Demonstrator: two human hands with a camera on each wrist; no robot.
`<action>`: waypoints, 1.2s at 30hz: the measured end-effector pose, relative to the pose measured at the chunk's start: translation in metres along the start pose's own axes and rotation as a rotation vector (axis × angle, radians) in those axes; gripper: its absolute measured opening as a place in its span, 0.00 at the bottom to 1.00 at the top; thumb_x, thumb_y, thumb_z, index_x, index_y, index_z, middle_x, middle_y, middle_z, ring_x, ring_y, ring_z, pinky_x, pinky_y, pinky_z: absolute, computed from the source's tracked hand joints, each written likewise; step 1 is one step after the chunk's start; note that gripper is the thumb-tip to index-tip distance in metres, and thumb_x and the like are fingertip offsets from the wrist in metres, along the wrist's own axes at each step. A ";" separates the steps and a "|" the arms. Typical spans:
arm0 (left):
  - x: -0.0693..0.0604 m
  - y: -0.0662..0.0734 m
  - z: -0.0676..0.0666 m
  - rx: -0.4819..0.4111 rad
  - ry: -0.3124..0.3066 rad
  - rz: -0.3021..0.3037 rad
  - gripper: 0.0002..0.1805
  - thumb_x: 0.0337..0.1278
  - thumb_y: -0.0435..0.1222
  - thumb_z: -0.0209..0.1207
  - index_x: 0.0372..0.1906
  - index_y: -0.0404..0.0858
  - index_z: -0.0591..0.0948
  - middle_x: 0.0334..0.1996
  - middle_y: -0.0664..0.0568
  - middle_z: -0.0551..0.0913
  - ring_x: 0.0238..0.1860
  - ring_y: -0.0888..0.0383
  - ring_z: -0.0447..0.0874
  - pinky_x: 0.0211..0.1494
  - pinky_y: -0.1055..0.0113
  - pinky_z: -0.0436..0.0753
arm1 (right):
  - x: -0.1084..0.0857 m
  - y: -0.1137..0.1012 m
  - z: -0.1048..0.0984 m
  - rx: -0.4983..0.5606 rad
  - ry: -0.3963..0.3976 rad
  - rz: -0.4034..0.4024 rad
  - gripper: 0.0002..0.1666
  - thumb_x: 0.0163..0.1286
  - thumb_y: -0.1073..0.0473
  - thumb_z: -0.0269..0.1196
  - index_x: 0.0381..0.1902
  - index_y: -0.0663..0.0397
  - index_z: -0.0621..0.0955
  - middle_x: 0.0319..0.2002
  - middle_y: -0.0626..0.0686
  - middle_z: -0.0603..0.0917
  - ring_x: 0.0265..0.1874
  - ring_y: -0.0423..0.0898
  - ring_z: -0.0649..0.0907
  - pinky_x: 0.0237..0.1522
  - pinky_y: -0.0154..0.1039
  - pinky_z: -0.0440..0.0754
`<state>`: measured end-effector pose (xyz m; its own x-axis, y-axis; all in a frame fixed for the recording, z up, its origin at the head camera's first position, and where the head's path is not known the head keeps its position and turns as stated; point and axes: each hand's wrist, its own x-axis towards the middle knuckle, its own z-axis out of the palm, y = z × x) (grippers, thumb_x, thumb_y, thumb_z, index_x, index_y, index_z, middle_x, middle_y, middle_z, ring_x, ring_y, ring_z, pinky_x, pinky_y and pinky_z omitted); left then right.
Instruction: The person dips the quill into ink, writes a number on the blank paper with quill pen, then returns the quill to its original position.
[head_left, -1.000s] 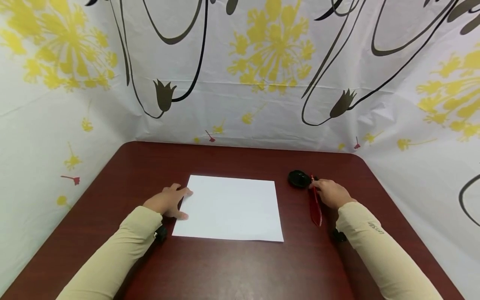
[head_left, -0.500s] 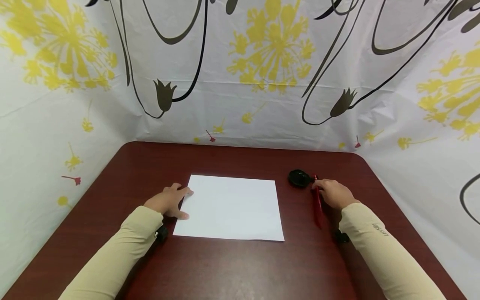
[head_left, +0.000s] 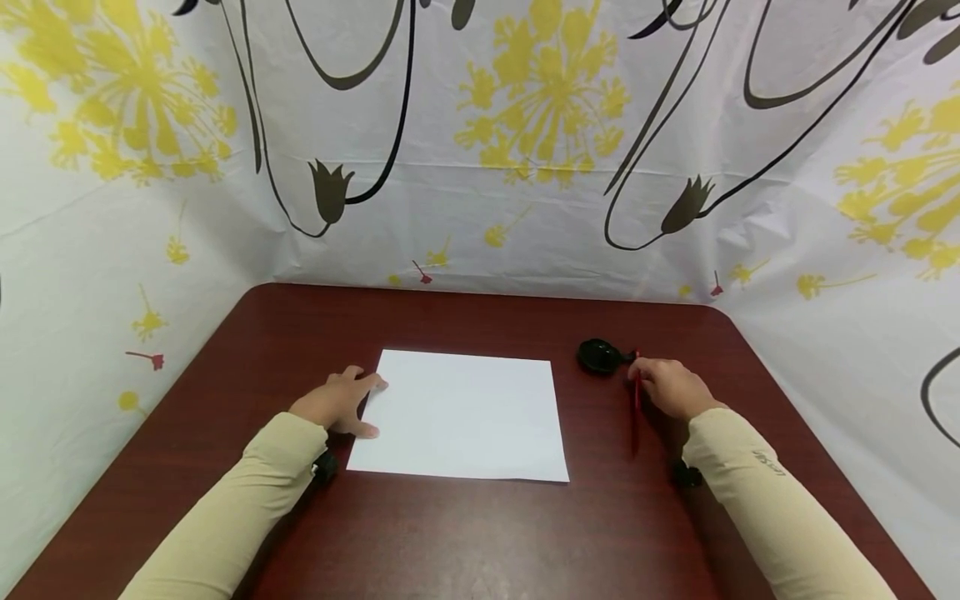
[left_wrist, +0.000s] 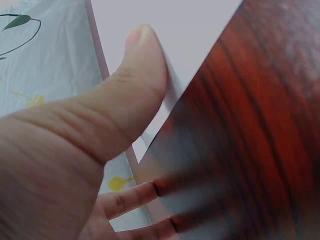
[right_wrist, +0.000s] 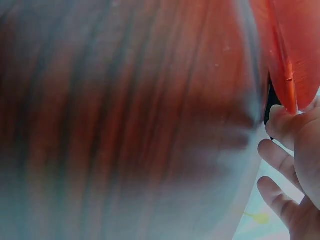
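A blank white sheet of paper [head_left: 459, 415] lies flat on the dark red-brown table. My left hand [head_left: 339, 402] rests at the sheet's left edge, fingers spread, with the thumb on the paper; in the left wrist view the thumb of this hand [left_wrist: 85, 120] lies across a paper corner. At the right, my right hand [head_left: 671, 387] pinches the narrow end of a red feather [head_left: 636, 412], which shows broad and red in the right wrist view [right_wrist: 300, 45]. Just left of those fingertips is a round black object [head_left: 599, 356] with a short neck.
The table [head_left: 480, 533] has rounded far corners. A white cloth [head_left: 555, 242] printed with yellow flowers and dark stems hangs behind it and along both sides.
My right hand has shifted slightly right, away from the black object, and the feather has turned from its broad side to a thin edge. The left hand stays at the paper.
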<state>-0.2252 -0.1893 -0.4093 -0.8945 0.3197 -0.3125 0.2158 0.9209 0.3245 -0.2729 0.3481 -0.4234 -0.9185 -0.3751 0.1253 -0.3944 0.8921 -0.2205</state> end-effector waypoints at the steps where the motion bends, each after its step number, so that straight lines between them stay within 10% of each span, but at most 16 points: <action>1: 0.000 0.000 -0.001 0.001 0.005 0.005 0.41 0.49 0.46 0.72 0.67 0.43 0.67 0.66 0.31 0.58 0.63 0.32 0.61 0.52 0.41 0.73 | 0.000 0.001 -0.001 0.005 0.013 -0.002 0.13 0.62 0.73 0.61 0.40 0.52 0.81 0.33 0.55 0.82 0.30 0.51 0.80 0.28 0.47 0.77; 29: 0.000 0.003 0.000 0.022 0.001 -0.013 0.43 0.49 0.48 0.72 0.69 0.42 0.67 0.67 0.30 0.58 0.63 0.32 0.60 0.52 0.41 0.74 | 0.003 -0.007 -0.004 0.203 0.230 -0.056 0.10 0.63 0.74 0.60 0.40 0.57 0.79 0.32 0.55 0.84 0.32 0.52 0.81 0.38 0.53 0.77; 36: 0.000 0.001 0.001 0.032 0.001 -0.016 0.43 0.48 0.48 0.72 0.68 0.41 0.67 0.66 0.30 0.59 0.63 0.32 0.61 0.52 0.40 0.73 | 0.003 -0.018 -0.006 0.327 0.257 -0.053 0.08 0.62 0.71 0.66 0.38 0.59 0.79 0.32 0.54 0.85 0.32 0.49 0.83 0.36 0.41 0.79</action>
<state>-0.2243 -0.1882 -0.4101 -0.8983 0.3047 -0.3166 0.2137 0.9325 0.2912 -0.2686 0.3324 -0.4129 -0.8760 -0.3062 0.3726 -0.4671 0.7308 -0.4977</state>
